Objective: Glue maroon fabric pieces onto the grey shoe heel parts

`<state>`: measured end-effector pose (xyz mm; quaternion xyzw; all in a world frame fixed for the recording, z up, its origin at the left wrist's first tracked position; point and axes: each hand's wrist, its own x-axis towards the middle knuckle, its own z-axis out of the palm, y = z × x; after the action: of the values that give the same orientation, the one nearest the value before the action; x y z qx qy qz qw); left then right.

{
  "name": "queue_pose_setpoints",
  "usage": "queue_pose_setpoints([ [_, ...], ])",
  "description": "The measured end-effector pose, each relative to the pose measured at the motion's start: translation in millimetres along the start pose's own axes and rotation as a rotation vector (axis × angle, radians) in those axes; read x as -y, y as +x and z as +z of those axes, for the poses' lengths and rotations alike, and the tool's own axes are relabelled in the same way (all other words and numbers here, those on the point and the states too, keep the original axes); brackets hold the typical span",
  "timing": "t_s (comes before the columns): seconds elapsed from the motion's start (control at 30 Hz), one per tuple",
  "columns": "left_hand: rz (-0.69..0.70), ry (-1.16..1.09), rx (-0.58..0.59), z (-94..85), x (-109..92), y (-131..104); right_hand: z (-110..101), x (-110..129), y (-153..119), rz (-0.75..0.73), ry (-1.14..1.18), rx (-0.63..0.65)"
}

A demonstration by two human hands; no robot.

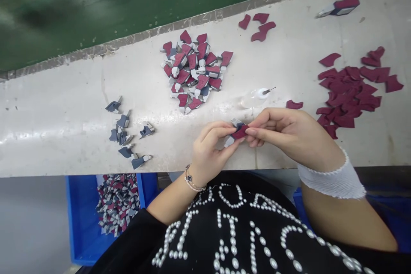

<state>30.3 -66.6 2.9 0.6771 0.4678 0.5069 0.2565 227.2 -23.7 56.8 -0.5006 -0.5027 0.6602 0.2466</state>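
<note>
Seen from the head camera, a blue bin (81, 222) down and left of the fingers, below the counter (64, 132), holds a heap of small grey, navy and burgundy pieces (118, 201). The left fingers (224, 130) pinch a navy-and-grey part (240, 132) from the left, near the counter's front edge, while the right fingers (258, 132) reach in opposite, thumb and forefinger gripping its burgundy panel.

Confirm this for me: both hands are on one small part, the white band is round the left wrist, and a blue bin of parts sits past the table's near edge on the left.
Wrong wrist: the head view shows the white band at the wrist of the right hand; the left hand has a bracelet at its wrist. The rest is right.
</note>
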Motion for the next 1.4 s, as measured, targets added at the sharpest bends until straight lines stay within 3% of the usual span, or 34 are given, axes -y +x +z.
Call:
queue_pose_setpoints([
  [0.43,0.046,0.036,0.018,-3.1,-1,4,-4,1,4,0.019,0.008,0.068],
  [0.9,0.12,0.05,0.032,-6.4,-1,7,-2,2,5,0.028,-0.055,0.019],
  [1.2,0.079,0.005,0.043,-9.8,2,8,1,2,7,0.049,-0.043,0.016],
  [1.4,0.06,-0.077,0.076,-12.6,-1,10,2,0,7,-0.039,-0.065,0.146],
])
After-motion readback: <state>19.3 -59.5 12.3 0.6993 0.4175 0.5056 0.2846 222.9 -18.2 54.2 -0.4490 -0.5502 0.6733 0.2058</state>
